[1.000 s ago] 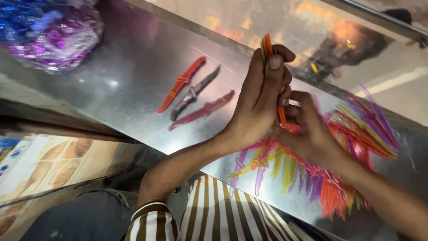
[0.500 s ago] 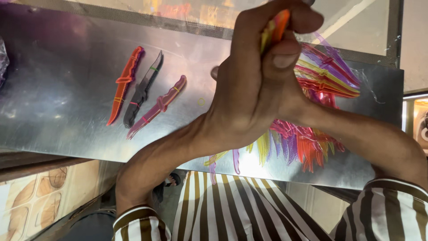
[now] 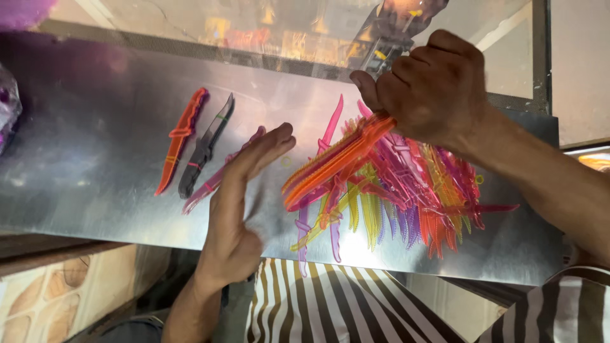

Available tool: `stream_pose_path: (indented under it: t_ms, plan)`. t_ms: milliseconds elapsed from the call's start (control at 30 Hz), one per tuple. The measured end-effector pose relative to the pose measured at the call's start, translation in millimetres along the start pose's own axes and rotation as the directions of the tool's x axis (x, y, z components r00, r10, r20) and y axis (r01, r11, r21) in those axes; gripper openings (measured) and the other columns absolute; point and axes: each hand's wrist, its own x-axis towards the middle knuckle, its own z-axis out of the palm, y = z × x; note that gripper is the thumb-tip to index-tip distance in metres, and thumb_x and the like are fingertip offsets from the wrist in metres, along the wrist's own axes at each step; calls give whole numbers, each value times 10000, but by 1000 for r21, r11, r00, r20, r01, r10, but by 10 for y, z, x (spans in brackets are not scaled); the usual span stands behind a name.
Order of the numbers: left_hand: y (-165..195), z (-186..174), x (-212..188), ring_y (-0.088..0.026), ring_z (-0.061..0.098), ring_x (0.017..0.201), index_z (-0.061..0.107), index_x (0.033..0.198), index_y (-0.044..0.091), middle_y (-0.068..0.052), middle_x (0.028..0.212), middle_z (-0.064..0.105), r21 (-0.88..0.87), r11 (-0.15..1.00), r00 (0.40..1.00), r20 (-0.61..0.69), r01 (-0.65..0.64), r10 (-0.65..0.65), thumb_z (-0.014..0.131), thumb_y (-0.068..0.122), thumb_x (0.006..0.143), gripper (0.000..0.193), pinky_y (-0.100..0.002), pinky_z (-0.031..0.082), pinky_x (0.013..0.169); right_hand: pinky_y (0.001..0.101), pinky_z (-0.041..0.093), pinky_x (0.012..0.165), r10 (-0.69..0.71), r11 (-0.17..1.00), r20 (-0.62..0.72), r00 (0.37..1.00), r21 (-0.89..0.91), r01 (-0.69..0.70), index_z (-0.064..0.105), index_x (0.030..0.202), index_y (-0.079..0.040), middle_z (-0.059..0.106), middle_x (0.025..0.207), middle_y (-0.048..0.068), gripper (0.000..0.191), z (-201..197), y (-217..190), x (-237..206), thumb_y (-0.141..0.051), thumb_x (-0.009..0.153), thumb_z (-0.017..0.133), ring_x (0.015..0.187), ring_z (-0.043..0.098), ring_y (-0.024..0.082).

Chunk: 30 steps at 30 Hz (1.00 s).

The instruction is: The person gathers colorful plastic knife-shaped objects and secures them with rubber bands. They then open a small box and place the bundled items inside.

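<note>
Orange toy knives (image 3: 337, 159), a moment ago raised in both hands, now hang in the right hand (image 3: 438, 86) clamped around them over the colourful pile (image 3: 406, 190); the left hand (image 3: 238, 203) has let go, fingers flat and empty above the steel counter (image 3: 95, 165).

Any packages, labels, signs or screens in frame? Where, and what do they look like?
Plastic bag: far left edge of the metal counter, crinkled clear film with purple inside, mostly cut off.
Second purple patch: top-left corner, too blurred to identify.
No labels, signs or screens visible.
</note>
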Motion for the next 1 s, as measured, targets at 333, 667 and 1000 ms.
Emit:
stream_pose_path:
  t_ms: [333,667,1000]
  plan:
    - [-448,222,-135,-379,666,636,412,1105,-17,-231,752,620,183,949,954,112,255,-278,557,361,1060,407,-470,482,566,277,364,614,-406,881,79,911,-233,413,393,551,-171,256,492,-38,601,262,-575,517,-346,1034,704,498,305,107]
    - [-601,271,-377,-294,652,760,403,1251,-11,-192,870,616,-142,909,915,158,393,-371,438,284,1098,334,-423,502,708,271,385,577,-482,862,186,856,-74,501,384,490,-138,248,438,-50,688,445,-766,583,-433,1061,630,448,300,96]
    - [-715,61,-994,-80,436,642,419,1079,51,-32,813,480,-335,828,810,-237,450,-536,423,341,1114,292,-266,403,555,439,492,815,41,888,275,961,431,-161,756,1158,-86,759,1050,63,295,582,-746,522,-217,894,780,915,698,247]
